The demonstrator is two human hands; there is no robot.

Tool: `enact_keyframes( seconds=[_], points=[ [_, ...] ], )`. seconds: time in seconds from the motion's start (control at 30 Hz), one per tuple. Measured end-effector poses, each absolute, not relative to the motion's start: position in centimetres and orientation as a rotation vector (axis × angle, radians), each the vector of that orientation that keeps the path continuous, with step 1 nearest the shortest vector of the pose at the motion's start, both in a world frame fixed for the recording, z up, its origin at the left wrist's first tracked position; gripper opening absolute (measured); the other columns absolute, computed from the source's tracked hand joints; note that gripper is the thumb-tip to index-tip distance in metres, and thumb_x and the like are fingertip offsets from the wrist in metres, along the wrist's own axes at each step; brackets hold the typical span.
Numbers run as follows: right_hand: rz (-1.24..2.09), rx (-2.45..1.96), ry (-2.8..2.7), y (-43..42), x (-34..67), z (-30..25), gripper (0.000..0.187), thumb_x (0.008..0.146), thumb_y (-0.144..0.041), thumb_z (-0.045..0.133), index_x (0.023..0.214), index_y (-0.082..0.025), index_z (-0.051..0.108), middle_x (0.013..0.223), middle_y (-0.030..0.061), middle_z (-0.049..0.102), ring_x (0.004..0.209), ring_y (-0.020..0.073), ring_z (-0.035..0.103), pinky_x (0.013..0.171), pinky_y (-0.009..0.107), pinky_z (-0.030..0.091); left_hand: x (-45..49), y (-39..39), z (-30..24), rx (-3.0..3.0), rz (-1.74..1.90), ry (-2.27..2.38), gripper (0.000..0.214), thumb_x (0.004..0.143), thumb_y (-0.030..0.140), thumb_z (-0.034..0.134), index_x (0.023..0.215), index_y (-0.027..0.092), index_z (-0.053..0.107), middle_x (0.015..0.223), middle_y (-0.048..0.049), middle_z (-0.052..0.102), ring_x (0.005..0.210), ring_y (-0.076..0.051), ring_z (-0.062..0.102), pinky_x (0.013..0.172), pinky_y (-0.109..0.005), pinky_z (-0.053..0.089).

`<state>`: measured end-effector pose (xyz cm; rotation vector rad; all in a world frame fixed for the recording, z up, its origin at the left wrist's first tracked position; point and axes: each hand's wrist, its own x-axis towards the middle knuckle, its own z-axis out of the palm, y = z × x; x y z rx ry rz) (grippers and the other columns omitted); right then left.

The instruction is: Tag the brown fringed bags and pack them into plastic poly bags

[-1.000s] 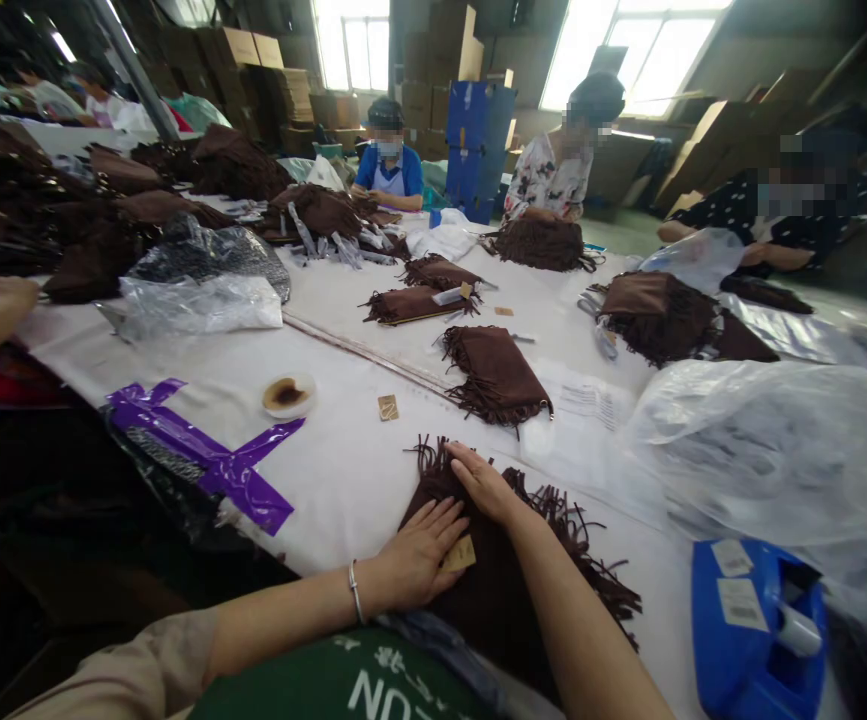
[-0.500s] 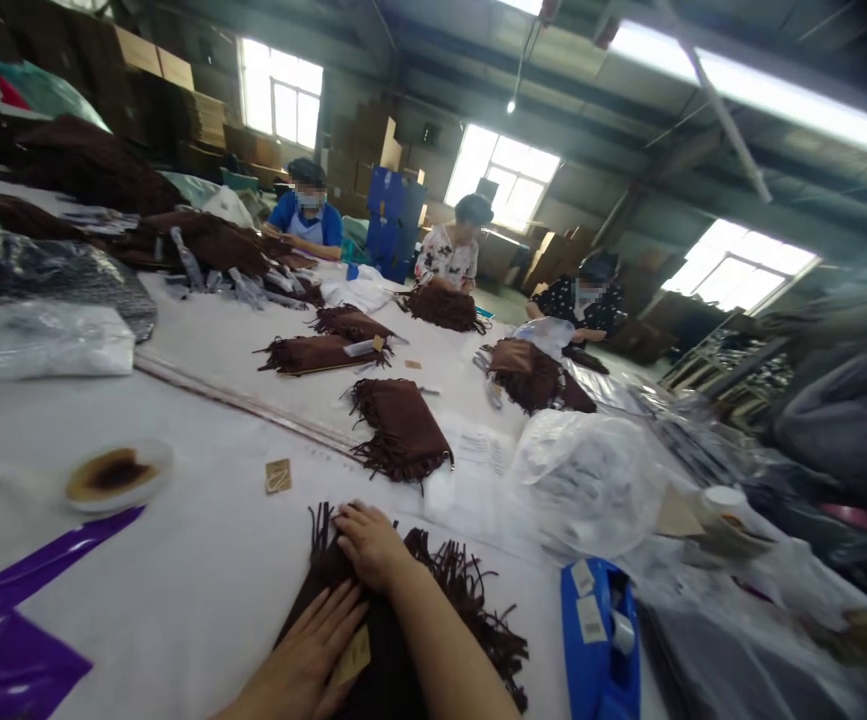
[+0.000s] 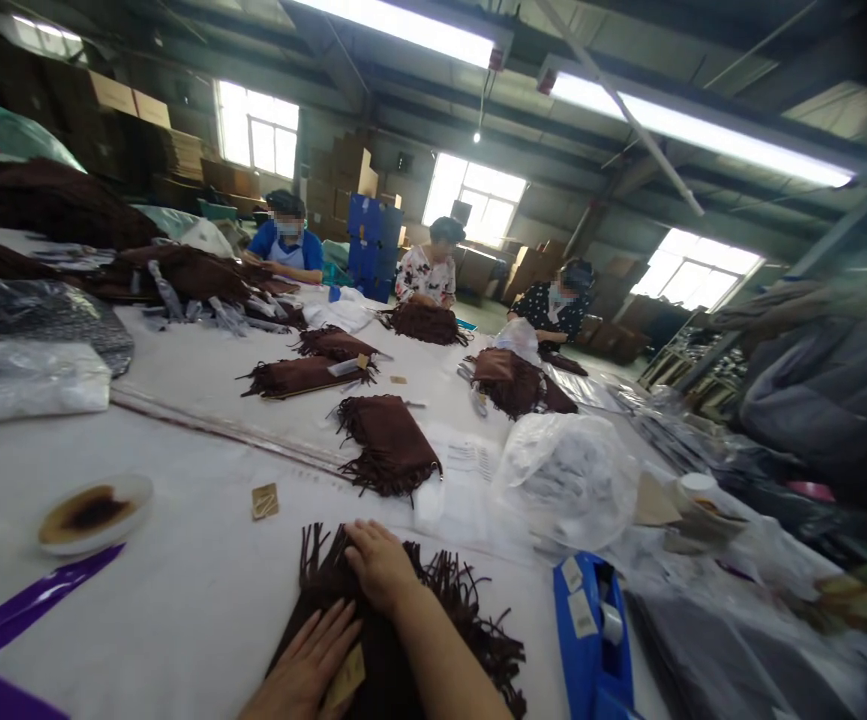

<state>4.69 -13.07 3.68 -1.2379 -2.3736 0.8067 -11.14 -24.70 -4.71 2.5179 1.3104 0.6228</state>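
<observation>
A dark brown fringed fabric piece (image 3: 380,660) lies on the white table below me, its fringe spreading along the far and right sides. My left hand (image 3: 313,650) rests flat on its left part, fingers stretched out. Under the edge of that hand shows a small tan tag (image 3: 347,675). Farther up the piece, my right hand (image 3: 382,565) lies palm down near the far fringe, its fingers extended. Neither hand grips anything. Beyond them sits another brown fringed piece (image 3: 392,440).
A blue tape dispenser (image 3: 590,630) stands to the right, by a clear plastic bag (image 3: 568,480). On the left are a shallow dish with dark liquid (image 3: 95,512) and purple plastic (image 3: 35,605). A tan tag (image 3: 264,501) lies ahead. Three people work across the table.
The camera view has tilted up and shifted, so the scene sits lower and a little left. Both hands stay on the brown piece, with my right hand's position barely altered.
</observation>
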Motion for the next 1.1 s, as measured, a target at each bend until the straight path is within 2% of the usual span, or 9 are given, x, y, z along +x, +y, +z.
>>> enact_keyframes(
  seconds=[0.1,0.2,0.37,0.5,0.63,0.7,0.87,1.0,1.1],
  points=[
    [0.917,-1.256,-2.23,-15.9,8.5,4.2,0.046,0.095,-0.04,0.036,0.138,-0.025,0.04,0.142,0.0053,0.044,0.131,0.0183,0.04,0.11,0.038,0.033,-10.8,-25.2,-1.4,2.461,0.524,1.28,0.068,0.087,0.029,0.051,0.147,0.031,0.018,0.15,-0.0028,0.025,0.136,-0.027,0.031,0.109,-0.049,0.033],
    [1.035,-1.215,-2.201,-19.9,13.8,3.7,0.041,0.095,-0.041,0.036,0.133,-0.03,0.047,0.137,-0.0001,0.051,0.128,0.0155,0.044,0.109,0.037,0.035,-10.2,-25.4,1.0,2.381,0.393,1.187,0.069,0.085,0.026,0.055,0.146,0.026,0.022,0.151,-0.0064,0.024,0.139,-0.026,0.023,0.113,-0.051,0.025],
    [0.739,-1.574,-1.987,-21.7,22.0,2.2,0.043,0.093,-0.044,0.039,0.127,-0.022,0.054,0.135,0.0071,0.052,0.134,0.023,0.036,0.113,0.049,0.025,-9.5,-25.2,2.2,2.342,0.258,1.17,0.063,0.089,0.03,0.051,0.146,0.022,0.023,0.153,-0.0074,0.02,0.142,-0.023,0.015,0.116,-0.05,0.017],
    [0.645,-1.642,-1.808,-22.0,23.5,2.6,0.05,0.097,-0.042,0.022,0.139,-0.019,0.039,0.141,0.0096,0.044,0.133,0.0198,0.037,0.111,0.047,0.029,-9.4,-25.3,2.3,2.376,0.225,1.168,0.063,0.091,0.03,0.05,0.146,0.022,0.021,0.153,-0.0076,0.02,0.142,-0.023,0.015,0.115,-0.05,0.017],
    [0.746,-1.476,-2.049,-22.7,21.4,2.1,0.038,0.094,-0.041,0.037,0.127,-0.031,0.053,0.132,0.0002,0.056,0.126,0.0166,0.047,0.107,0.038,0.037,-9.4,-25.4,2.2,2.428,0.267,1.177,0.063,0.091,0.028,0.049,0.147,0.023,0.02,0.152,-0.0072,0.021,0.141,-0.025,0.018,0.114,-0.051,0.02],
    [0.7,-1.502,-2.111,-22.0,21.0,1.5,0.034,0.092,-0.037,0.043,0.122,-0.031,0.058,0.13,-0.0001,0.057,0.128,0.0191,0.045,0.109,0.043,0.034,-9.5,-25.4,2.1,2.46,0.288,1.181,0.065,0.09,0.027,0.05,0.147,0.026,0.019,0.152,-0.0061,0.023,0.14,-0.026,0.022,0.113,-0.051,0.024],
    [0.359,-1.794,-1.899,-20.1,21.8,2.2,0.039,0.092,-0.026,0.039,0.127,-0.02,0.054,0.136,0.0118,0.05,0.136,0.0299,0.031,0.107,0.057,0.029,-9.8,-25.4,1.1,2.558,0.344,1.212,0.07,0.087,0.027,0.052,0.147,0.032,0.017,0.15,-0.0031,0.028,0.136,-0.026,0.031,0.109,-0.051,0.031],
    [0.487,-1.58,-1.977,-21.6,20.7,2.7,0.035,0.092,-0.031,0.041,0.124,-0.029,0.056,0.125,0.0029,0.06,0.123,0.0211,0.05,0.105,0.04,0.04,-9.7,-25.4,-0.3,2.613,0.446,1.27,0.073,0.085,0.024,0.051,0.147,0.034,0.014,0.149,-0.0013,0.029,0.135,-0.026,0.033,0.109,-0.05,0.032],
    [0.602,-1.512,-2.036,-21.9,19.9,1.9,0.031,0.09,-0.036,0.048,0.119,-0.033,0.06,0.122,-0.001,0.062,0.117,0.0209,0.054,0.104,0.039,0.042,-9.6,-25.5,-0.8,2.623,0.496,1.305,0.076,0.083,0.021,0.052,0.147,0.035,0.013,0.149,-0.0007,0.031,0.134,-0.026,0.034,0.109,-0.048,0.031]
  ],
)
